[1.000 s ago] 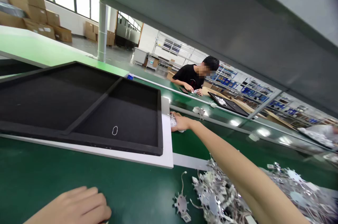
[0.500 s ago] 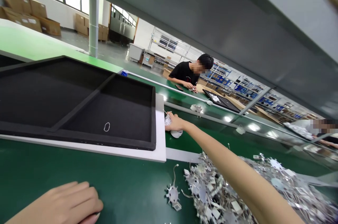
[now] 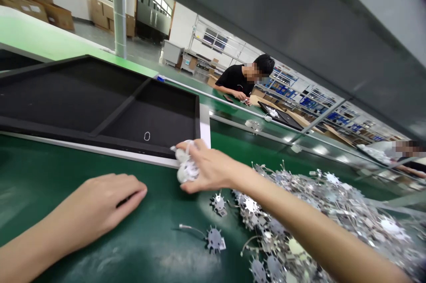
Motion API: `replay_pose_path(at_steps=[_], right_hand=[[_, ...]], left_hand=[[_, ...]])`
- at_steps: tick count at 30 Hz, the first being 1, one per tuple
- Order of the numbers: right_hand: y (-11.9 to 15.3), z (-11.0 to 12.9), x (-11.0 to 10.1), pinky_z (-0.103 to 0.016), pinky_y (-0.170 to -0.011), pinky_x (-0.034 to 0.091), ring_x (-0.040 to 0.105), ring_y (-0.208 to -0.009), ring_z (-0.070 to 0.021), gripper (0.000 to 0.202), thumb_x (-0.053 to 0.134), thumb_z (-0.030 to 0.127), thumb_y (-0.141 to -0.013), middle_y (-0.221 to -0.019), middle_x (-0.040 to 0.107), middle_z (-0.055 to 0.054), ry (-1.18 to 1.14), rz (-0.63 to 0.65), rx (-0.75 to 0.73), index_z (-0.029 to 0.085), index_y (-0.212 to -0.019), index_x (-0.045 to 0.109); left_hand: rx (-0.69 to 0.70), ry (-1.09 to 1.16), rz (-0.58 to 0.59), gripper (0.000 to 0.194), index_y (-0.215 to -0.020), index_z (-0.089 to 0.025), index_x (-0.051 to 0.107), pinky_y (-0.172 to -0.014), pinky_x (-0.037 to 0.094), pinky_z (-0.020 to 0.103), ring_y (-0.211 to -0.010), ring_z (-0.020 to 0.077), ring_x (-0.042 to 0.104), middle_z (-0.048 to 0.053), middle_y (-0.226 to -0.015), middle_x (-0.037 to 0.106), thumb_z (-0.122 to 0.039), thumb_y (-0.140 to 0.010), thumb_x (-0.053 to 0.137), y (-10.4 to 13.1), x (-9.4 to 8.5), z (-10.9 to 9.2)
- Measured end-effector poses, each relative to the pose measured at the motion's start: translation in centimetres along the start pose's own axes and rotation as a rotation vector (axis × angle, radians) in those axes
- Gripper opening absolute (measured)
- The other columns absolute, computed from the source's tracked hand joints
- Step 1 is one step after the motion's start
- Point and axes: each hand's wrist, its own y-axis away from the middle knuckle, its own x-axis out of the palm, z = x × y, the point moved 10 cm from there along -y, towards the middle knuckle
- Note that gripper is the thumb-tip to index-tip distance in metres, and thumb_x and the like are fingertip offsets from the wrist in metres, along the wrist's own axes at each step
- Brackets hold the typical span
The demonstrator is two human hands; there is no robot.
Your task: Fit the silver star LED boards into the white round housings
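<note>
My right hand (image 3: 208,165) is closed around a bundle of white plastic parts (image 3: 187,169) with a rounded cap and a loop of white wire. It hovers at the near right corner of the black divided tray (image 3: 196,118). My left hand (image 3: 115,194) lies palm down over the green tabletop, thumb a little apart from the fingers, holding nothing. Two silver gear-shaped metal plates with wires lie below my right hand: one plate (image 3: 218,203) close under it, another plate (image 3: 214,239) nearer to me. My right forearm covers part of the heap of similar plates (image 3: 266,225).
The black tray stands on a white foam board (image 3: 205,127) and has a small white ring (image 3: 147,136) inside. A rail (image 3: 233,124) runs behind the heap. Across the bench sits a person (image 3: 238,81) with small parts in hand. A grey shelf (image 3: 266,21) hangs overhead.
My right hand has come back toward me and left from beside the foam board, carrying the white parts. My left hand has moved forward and right. A second loose plate now shows.
</note>
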Motion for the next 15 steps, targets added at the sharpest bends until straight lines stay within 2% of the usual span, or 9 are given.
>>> replay_pose_path(at_steps=[3, 6, 9, 11, 13, 15], right_hand=[[-0.8, 5.3, 4.0, -0.053, -0.080, 0.062, 0.074, -0.089, -0.0347, 0.106, 0.083, 0.057, -0.077, -0.147, 0.047, -0.019, 0.105, 0.100, -0.120, 0.034, -0.166, 0.030], [-1.2, 6.9, 6.1, -0.052, -0.075, 0.063, 0.076, -0.088, -0.0355, 0.102, 0.080, 0.064, -0.080, -0.144, 0.052, -0.019, 0.150, 0.157, -0.149, 0.034, -0.165, 0.032], [0.1, 5.9, 6.0, -0.057, -0.087, 0.061, 0.074, -0.106, -0.0421, 0.111, 0.080, 0.066, -0.081, -0.154, 0.049, -0.021, 0.048, 0.158, -0.105, 0.035, -0.170, 0.022], [1.8, 4.4, 5.4, -0.059, -0.098, 0.057, 0.067, -0.125, -0.0459, 0.119, 0.083, 0.062, -0.081, -0.163, 0.045, -0.020, -0.080, 0.138, -0.035, 0.034, -0.173, 0.014], [4.0, 2.6, 4.9, -0.058, -0.101, 0.056, 0.062, -0.133, -0.0451, 0.117, 0.085, 0.060, -0.080, -0.161, 0.051, -0.019, -0.193, 0.117, 0.075, 0.031, -0.173, 0.020], [6.3, 1.1, 4.7, -0.056, -0.095, 0.059, 0.066, -0.128, -0.0423, 0.098, 0.081, 0.057, -0.085, -0.146, 0.066, -0.016, -0.250, 0.097, 0.182, 0.027, -0.167, 0.039]], left_hand=[[-0.084, 0.031, -0.053, 0.034, -0.094, -0.026, 0.073, -0.074, 0.050, 0.019, -0.076, 0.0118, 0.074, -0.008, -0.089, 0.079, -0.045, -0.111, 0.049, -0.2, -1.5, 1.4], [-0.043, 0.029, -0.114, 0.030, -0.091, -0.024, 0.073, -0.067, 0.052, 0.018, -0.069, 0.0121, 0.074, -0.007, -0.085, 0.080, -0.039, -0.108, 0.054, -0.7, -3.1, 1.0], [0.038, 0.028, -0.144, 0.026, -0.089, -0.023, 0.074, -0.068, 0.053, 0.020, -0.067, 0.0119, 0.073, -0.006, -0.081, 0.079, -0.033, -0.106, 0.056, -1.2, -4.0, -0.4], [0.080, 0.037, -0.169, 0.024, -0.089, -0.022, 0.073, -0.068, 0.053, 0.022, -0.065, 0.0120, 0.072, -0.004, -0.078, 0.078, -0.028, -0.105, 0.056, -1.4, -4.5, -1.3], [0.117, 0.055, -0.179, 0.021, -0.088, -0.022, 0.070, -0.065, 0.051, 0.024, -0.062, 0.0117, 0.068, -0.004, -0.075, 0.075, -0.023, -0.104, 0.056, -1.4, -4.9, -2.2], [0.167, 0.079, -0.148, 0.019, -0.089, -0.024, 0.069, -0.062, 0.049, 0.025, -0.059, 0.0114, 0.064, -0.005, -0.071, 0.072, -0.019, -0.102, 0.056, -1.3, -4.7, -3.0]])
